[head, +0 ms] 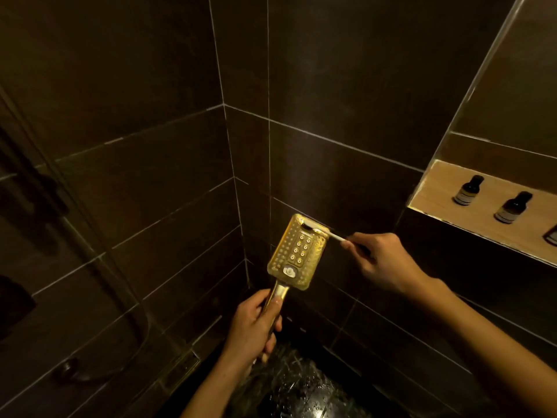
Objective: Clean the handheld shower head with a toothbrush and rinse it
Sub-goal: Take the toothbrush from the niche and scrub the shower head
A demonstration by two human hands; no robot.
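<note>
Left hand [251,325] grips shower head [297,251] handle at 6 o'clock, face up for access. Right hand [381,260] pinches toothbrush [327,233], bristles on the 1 o'clock corner, scrubbing.

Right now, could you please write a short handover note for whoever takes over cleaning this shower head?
Left hand: grips the handle of the gold shower head, whose face is turned toward the camera.
Right hand: pinches the toothbrush, whose bristle end is on the top edge of the face.
Done: the brush is applied at the top edge. How much has been scrubbed cannot be told.
Left: probably finish scrubbing the nozzles, then rinse. No water shows at them.
Nearby: two dark bottles stand in the wall niche on the right.
</note>
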